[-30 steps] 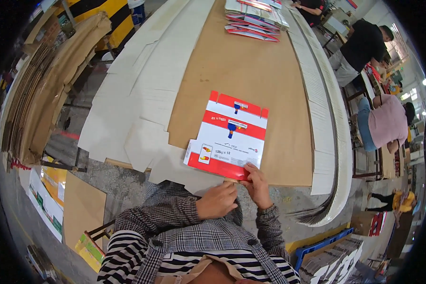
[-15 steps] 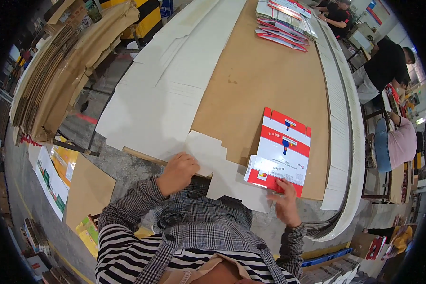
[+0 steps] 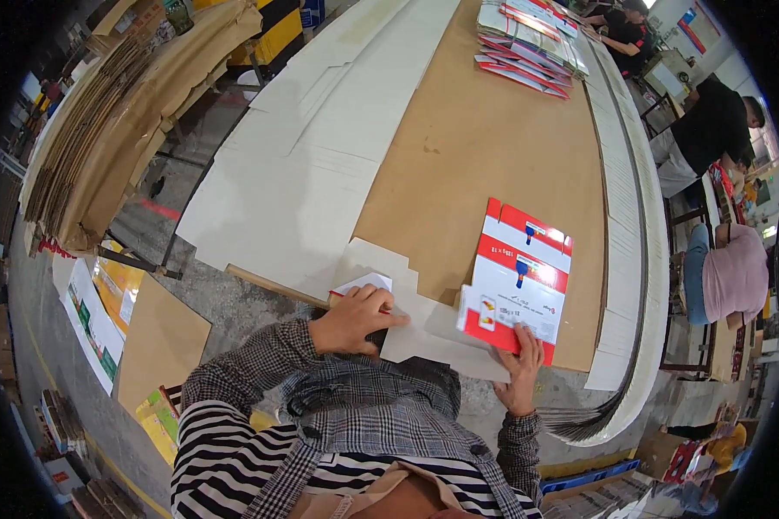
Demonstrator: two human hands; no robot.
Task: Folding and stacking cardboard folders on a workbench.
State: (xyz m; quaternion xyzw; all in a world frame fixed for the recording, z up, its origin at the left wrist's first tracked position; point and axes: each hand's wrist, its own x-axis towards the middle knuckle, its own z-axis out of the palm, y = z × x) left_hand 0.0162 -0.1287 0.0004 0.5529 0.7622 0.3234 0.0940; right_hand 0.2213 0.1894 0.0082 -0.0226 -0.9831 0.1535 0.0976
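In front of me at the table's near edge lies a partly folded carton blank, its plain greyish-white inside facing up on the left. Its right part is folded over and shows a printed red, white and blue face. My left hand has its fingers curled over a turned-up flap at the left end, thumb pointing right across the grey board. At the lower right, my right hand grips the near edge of the printed part, fingers on top and thumb beside the grey flap. The undersides of the flaps are hidden.
White cardboard sheets cover the table's left side over brown board. A pile of folded red-and-white cartons is at the far end. A long row of stacked blanks lines the right edge. Other people work at right.
My left hand has moved right and folded the left flap up, showing its white and red outside. My right hand has closed on the printed part's near edge; the small flap there has tilted.
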